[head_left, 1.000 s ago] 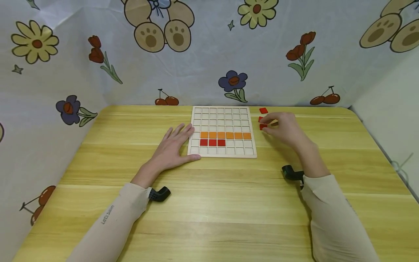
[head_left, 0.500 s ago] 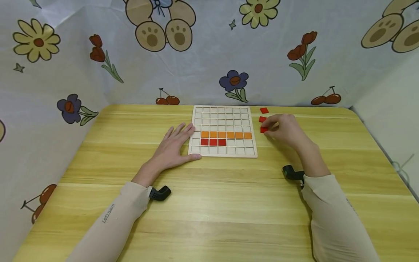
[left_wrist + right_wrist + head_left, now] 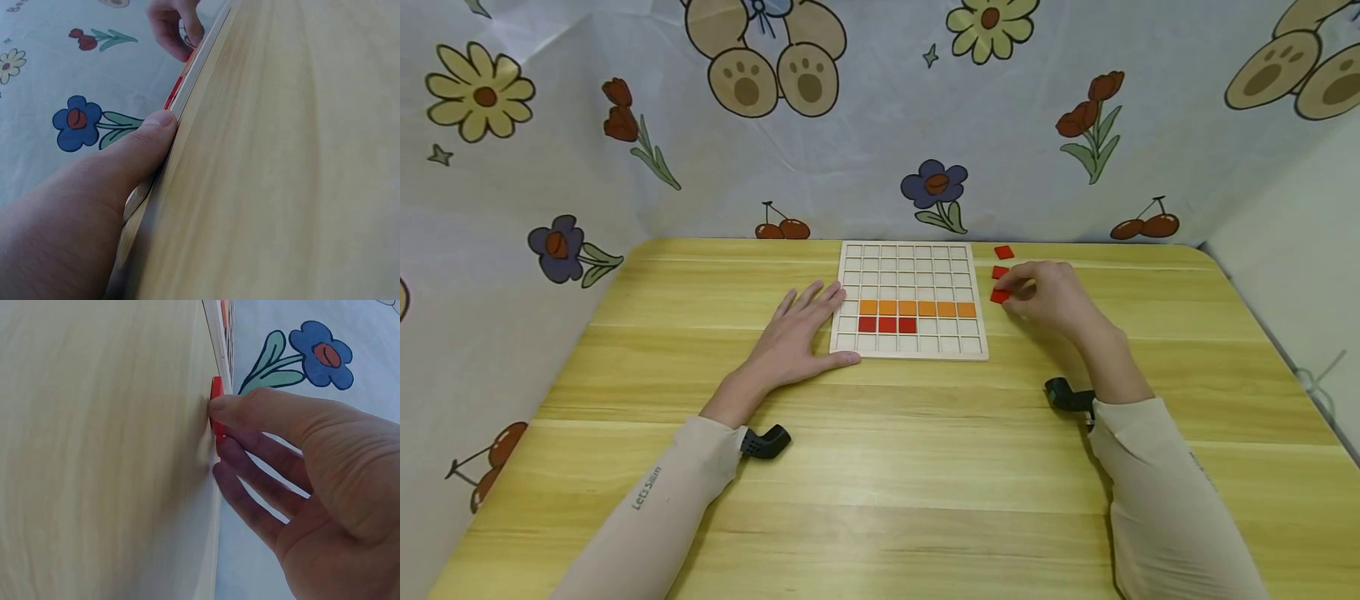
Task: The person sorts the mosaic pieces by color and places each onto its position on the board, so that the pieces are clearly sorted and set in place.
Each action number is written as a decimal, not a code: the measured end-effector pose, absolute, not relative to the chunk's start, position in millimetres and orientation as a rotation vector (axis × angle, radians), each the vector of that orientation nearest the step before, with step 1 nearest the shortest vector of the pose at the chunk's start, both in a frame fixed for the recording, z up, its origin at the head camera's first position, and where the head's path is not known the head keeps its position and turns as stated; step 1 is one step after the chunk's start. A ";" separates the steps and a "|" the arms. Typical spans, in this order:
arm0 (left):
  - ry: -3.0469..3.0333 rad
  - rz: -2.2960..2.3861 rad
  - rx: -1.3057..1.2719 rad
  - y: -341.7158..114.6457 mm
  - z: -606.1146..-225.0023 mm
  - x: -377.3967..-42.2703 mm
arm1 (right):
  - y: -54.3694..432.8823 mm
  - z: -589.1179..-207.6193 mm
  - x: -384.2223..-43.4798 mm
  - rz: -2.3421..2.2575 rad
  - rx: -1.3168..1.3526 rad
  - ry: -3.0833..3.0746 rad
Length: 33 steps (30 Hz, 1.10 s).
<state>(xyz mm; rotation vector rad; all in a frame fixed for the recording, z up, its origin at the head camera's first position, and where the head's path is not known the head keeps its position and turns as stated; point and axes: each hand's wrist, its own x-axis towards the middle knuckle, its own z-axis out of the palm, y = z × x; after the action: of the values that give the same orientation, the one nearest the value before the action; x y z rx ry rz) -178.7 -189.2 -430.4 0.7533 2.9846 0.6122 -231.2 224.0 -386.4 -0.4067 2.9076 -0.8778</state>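
A pale gridded board (image 3: 910, 346) lies at the far side of the table, with a row of orange tiles (image 3: 926, 309) and three red tiles (image 3: 887, 325) in the row in front of it. My left hand (image 3: 793, 342) is spread at the board's left edge, its thumb (image 3: 159, 120) along the near corner. Right of the board, my right hand (image 3: 1048, 292) pinches a loose red tile (image 3: 216, 387) between thumb and fingers, close over the wood. Two more loose red tiles, a middle one (image 3: 999, 272) and a far one (image 3: 1003, 252), lie behind it.
The wooden table (image 3: 880, 467) ends at the back against a patterned cloth (image 3: 850, 167). A white surface (image 3: 1292, 233) borders it on the right. Black cameras sit at the left wrist (image 3: 766, 443) and the right wrist (image 3: 1067, 396).
The loose red tile at my right fingertips came toward me, then shifted slightly left and turned a little. My left hand has stayed in place on the board.
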 end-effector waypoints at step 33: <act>2.991 0.619 0.779 -190.1 -432.0 -179.3 | 150.1 -373.7 -208.1 -0.766 -0.861 2.775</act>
<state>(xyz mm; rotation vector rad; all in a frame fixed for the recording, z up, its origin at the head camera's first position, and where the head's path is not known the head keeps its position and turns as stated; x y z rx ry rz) -179.3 -190.1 -432.0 0.7788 2.9914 0.6186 -208.1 150.1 -373.7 -0.8615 2.7754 -0.7663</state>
